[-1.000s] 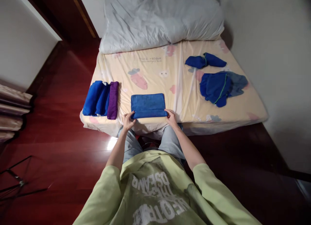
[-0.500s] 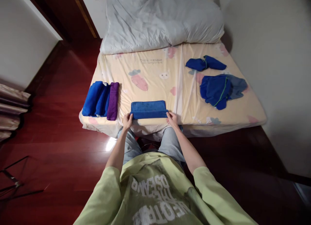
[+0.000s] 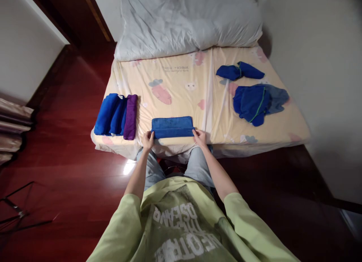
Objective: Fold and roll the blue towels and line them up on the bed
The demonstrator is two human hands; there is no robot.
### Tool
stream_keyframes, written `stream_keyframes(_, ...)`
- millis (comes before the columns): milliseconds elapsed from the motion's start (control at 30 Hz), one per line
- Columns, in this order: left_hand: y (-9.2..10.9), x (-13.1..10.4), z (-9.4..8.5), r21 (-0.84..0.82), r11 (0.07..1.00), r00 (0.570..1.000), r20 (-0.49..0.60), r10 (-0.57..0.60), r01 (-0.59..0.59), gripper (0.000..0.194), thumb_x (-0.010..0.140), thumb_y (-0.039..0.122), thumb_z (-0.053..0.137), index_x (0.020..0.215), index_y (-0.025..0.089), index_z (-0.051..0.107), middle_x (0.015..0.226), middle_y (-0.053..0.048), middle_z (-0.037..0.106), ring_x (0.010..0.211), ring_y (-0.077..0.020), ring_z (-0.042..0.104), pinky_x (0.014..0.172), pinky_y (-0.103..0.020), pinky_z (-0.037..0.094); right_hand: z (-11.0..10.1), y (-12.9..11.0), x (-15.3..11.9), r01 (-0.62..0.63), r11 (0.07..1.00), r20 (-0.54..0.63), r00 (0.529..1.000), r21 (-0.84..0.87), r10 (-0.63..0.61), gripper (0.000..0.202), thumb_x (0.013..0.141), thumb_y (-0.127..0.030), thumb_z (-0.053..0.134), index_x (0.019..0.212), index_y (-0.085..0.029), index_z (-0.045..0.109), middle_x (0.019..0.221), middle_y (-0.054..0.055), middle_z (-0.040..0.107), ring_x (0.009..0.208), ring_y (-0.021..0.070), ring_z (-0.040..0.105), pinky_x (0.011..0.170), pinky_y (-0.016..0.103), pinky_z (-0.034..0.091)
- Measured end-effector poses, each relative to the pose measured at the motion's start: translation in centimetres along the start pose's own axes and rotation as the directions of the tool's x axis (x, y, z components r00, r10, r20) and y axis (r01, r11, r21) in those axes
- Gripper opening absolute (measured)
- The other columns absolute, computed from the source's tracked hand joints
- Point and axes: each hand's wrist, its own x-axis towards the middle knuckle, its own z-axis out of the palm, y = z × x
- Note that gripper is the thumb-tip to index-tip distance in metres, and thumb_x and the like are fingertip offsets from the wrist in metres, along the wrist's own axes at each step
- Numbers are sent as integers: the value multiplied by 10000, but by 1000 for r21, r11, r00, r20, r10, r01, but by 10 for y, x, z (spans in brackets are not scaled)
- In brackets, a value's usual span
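A blue towel (image 3: 172,127) lies near the front edge of the bed, its near part folded over into a band and a single flat strip showing behind it. My left hand (image 3: 148,140) pinches the towel's left end at the fold. At the opposite end, my right hand (image 3: 200,137) grips the right corner between thumb and fingers. Left of my hands, a purple folded towel (image 3: 130,117) rests against a row of blue folded towels (image 3: 109,115). On the right are a crumpled heap of blue cloths (image 3: 254,103) with green edging and a twisted blue cloth (image 3: 240,71) behind it.
The bed (image 3: 181,100) has a cream sheet printed with carrots and rabbits. A bunched white quilt (image 3: 189,24) lies across its far end. A wall (image 3: 319,85) stands close on the right. Dark red floor (image 3: 65,149) and a black metal stand (image 3: 19,213) are at left.
My hands keep hold of both ends of the blue towel, and its fold has barely shifted. The view has tilted slightly.
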Motion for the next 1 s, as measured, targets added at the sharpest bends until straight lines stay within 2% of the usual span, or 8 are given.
stream_keyframes(233, 5, -3, -1, 65, 998, 1000, -19, 5, -4, 266, 947, 452, 598, 990, 214, 709, 855, -82, 682, 924, -266, 636, 885, -403, 510, 4, 6, 2, 12, 1000, -55, 998, 1, -12, 577, 735, -770, 663, 702, -195, 647, 543, 14, 572, 473, 140, 496, 449, 263, 383)
stream_keyframes(400, 3, -3, -1, 65, 998, 1000, -12, 14, -13, 248, 950, 444, 587, 989, 225, 696, 862, -80, 685, 939, -267, 630, 893, -405, 506, 3, 6, 1, -34, 999, -30, 999, 34, 35, 574, 736, -770, 669, 723, -196, 651, 497, -9, 534, 414, 131, 467, 409, 264, 348)
stream_keyframes(500, 2, -3, -1, 37, 999, 999, -24, 26, -26, 234, 943, 445, 603, 979, 230, 689, 862, -82, 683, 928, -269, 635, 881, -410, 509, 4, 6, 0, -19, 1000, -38, 999, 19, 20, 556, 749, -752, 674, 722, -197, 652, 515, 5, 554, 443, 144, 494, 432, 271, 380)
stream_keyframes(633, 3, -3, -1, 2, 999, 999, -38, 34, -34, 225, 927, 432, 634, 1029, 233, 665, 881, -73, 683, 893, -248, 640, 863, -394, 519, 7, 7, 1, -9, 1000, -92, 996, 0, 9, 504, 752, -689, 702, 783, -188, 659, 662, 59, 653, 581, 175, 591, 522, 281, 476)
stream_keyframes(767, 7, -2, 1, 1, 998, 992, -106, 62, -63, 245, 862, 362, 697, 1055, 224, 636, 1064, -98, 681, 936, -229, 642, 857, -368, 530, 11, 12, 3, 50, 999, -171, 984, -17, -53, 446, 757, -577, 710, 919, -165, 654, 904, 87, 688, 637, 134, 588, 581, 256, 489)
stream_keyframes(833, 10, -2, 2, 27, 996, 989, -117, 87, -85, 138, 849, 304, 683, 958, 228, 645, 1073, -99, 689, 999, -247, 646, 911, -392, 527, 11, 14, 4, 99, 994, -166, 981, -42, -104, 377, 776, -518, 698, 896, -163, 654, 970, 97, 674, 646, 125, 580, 601, 257, 490)
stream_keyframes(900, 11, -1, 3, 46, 993, 990, -83, 115, -111, 22, 853, 232, 632, 855, 235, 654, 1020, -82, 717, 1037, -256, 656, 1005, -434, 498, 11, 13, 5, 135, 989, -145, 979, -65, -143, 310, 802, -468, 678, 854, -163, 666, 992, 102, 661, 664, 131, 581, 626, 270, 500)
stream_keyframes(1000, 10, 0, 4, 28, 988, 988, -12, 153, -153, 150, 872, 180, 570, 842, 238, 705, 998, -60, 758, 1057, -251, 680, 1103, -479, 439, 11, 11, 6, 148, 984, -110, 981, -103, -159, 277, 842, -433, 645, 843, -163, 704, 979, 102, 657, 682, 145, 572, 647, 285, 508)
